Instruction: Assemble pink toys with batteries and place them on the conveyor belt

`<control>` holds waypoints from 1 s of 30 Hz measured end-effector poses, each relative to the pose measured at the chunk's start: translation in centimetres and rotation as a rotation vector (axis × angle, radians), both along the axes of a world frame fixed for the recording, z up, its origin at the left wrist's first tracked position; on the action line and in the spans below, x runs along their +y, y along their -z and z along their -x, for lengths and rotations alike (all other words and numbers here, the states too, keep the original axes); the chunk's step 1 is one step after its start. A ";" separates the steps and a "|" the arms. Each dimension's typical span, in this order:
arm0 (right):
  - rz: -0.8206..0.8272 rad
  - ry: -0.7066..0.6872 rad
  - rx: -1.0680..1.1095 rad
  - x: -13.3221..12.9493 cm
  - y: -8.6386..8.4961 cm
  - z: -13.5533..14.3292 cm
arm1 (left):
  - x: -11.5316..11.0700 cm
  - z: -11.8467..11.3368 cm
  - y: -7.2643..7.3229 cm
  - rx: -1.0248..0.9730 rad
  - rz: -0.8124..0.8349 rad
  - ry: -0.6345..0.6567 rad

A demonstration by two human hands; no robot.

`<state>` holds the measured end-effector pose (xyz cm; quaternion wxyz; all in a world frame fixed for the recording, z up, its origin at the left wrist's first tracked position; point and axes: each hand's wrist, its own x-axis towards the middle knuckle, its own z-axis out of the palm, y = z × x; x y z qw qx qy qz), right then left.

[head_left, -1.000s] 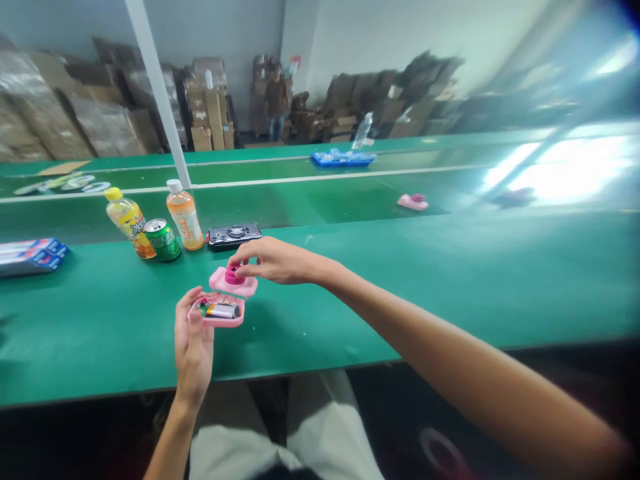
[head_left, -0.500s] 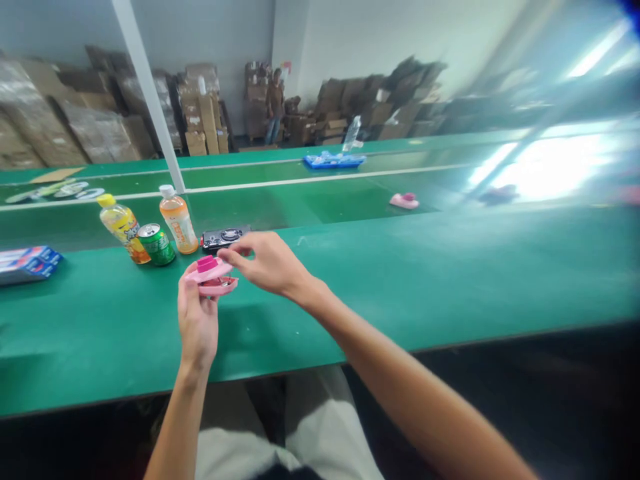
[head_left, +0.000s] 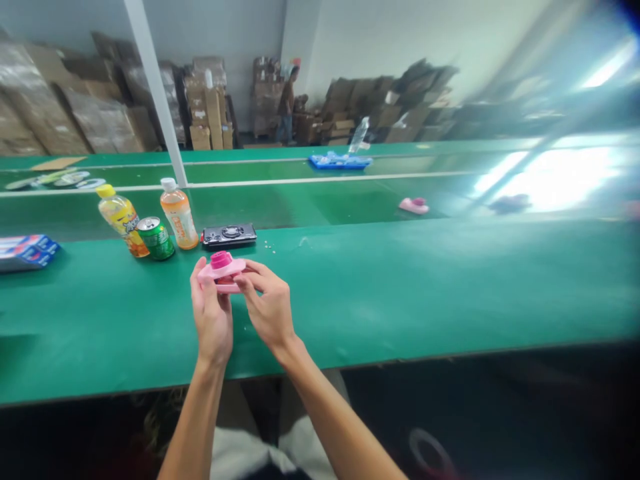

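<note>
A pink toy piece point(head_left: 223, 268) with a darker pink knob on top is held above the green table. Its upper and lower shells are parted, and small parts show in the gap. My left hand point(head_left: 214, 323) grips its left side. Against its right side, the thumb and fingers of my right hand point(head_left: 270, 303) hold the edge. Just beyond the hands lies a black device point(head_left: 229, 235) with a round part in its middle, and small white bits point(head_left: 270, 247) are beside it.
Left of the device stand an orange drink bottle point(head_left: 180, 217), a green can point(head_left: 156, 239) and a yellow-capped bottle point(head_left: 123, 220). A blue-white box point(head_left: 30, 253) lies far left. On the belt are another pink piece point(head_left: 414, 206) and a blue tray point(head_left: 340, 161). A person point(head_left: 287, 105) stands behind.
My right hand has come down and back from near the black device to grip the pink piece's right side. The gap between the shells looks narrower. The person in the background has turned and shifted.
</note>
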<state>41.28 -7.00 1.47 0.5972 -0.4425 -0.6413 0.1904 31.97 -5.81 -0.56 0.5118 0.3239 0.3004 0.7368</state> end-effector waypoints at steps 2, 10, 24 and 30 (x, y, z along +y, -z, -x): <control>0.013 0.005 0.139 0.0 0.7 -0.1 | 0.0 -0.5 0.2 -0.011 -0.010 0.025; 0.102 0.132 0.333 -0.2 3.1 0.2 | 0.1 -2.2 1.3 0.027 -0.037 0.004; 0.229 0.048 0.518 -0.1 3.3 0.1 | 0.1 -1.1 2.7 0.300 -0.029 -0.024; 0.359 -0.127 0.528 0.1 3.7 -1.4 | 0.1 0.2 2.8 0.472 -0.001 -0.060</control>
